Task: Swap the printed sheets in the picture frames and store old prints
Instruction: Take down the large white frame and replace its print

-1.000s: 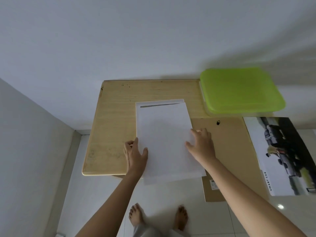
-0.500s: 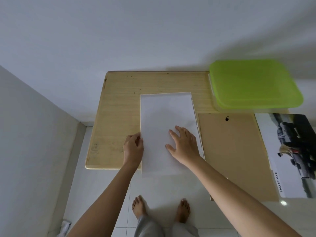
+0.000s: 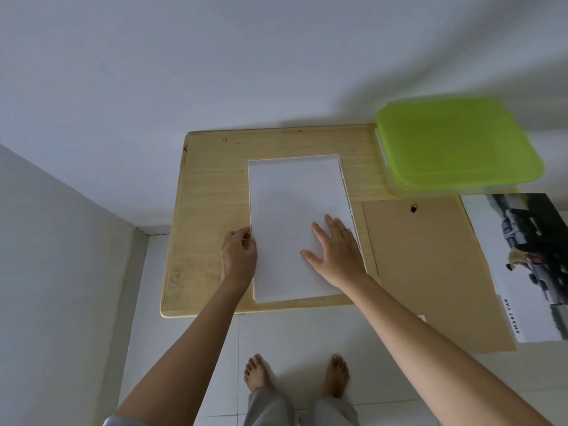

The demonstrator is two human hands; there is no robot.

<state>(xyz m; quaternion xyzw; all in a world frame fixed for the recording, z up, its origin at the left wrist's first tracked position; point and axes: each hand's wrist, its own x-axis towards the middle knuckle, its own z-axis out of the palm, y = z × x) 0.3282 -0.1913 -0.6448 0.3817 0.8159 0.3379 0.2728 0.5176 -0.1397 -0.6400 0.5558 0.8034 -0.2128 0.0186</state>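
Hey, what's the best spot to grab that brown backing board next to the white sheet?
I'd pinch the backing board at its near edge, coming from your side: it lies flat, but that end overhangs the table, so fingers can slip underneath. The hanger clip end rests flat.

Soft, even daylight with faint shadows; wide-angle bending and slight blur toward edges.

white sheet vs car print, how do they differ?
The white sheet shows a blank face; the car print shows a dark car photo and lettering. The right hand lies flat on the white sheet and the left hand pinches its left edge; the car print is untouched. Both lie flat, portrait to the person.
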